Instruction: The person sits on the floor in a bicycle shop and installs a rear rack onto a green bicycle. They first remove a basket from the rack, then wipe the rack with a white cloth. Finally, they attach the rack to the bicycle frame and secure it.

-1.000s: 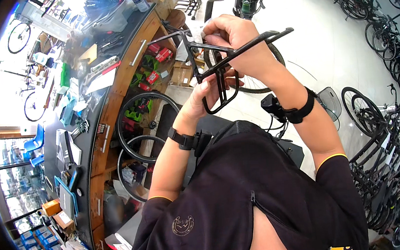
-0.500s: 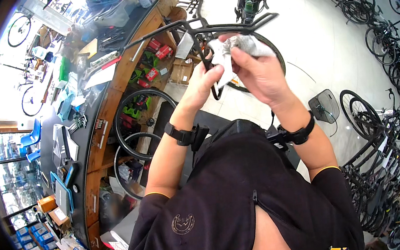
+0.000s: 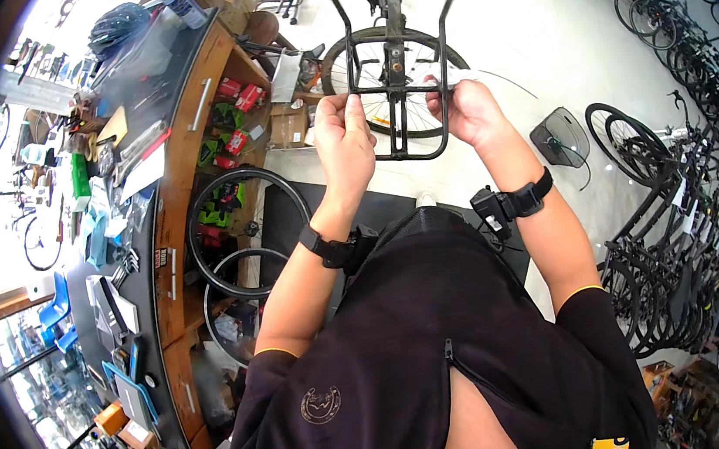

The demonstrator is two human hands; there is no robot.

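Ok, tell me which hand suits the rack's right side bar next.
Likely the right hand: it is at that bar of the black rack, while the left hand holds the opposite side.

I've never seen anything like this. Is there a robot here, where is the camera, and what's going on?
No robot here: these are a person's own bare hands. The camera sits on their head, looking down; its very wide lens bends straight edges. The left hand and right hand hold a black metal frame by its two sides, and each wrist wears a strapped black device. On the person's left, a dark-topped counter carries a helmet, a spray can and assorted other items. Many bicycles line the right.
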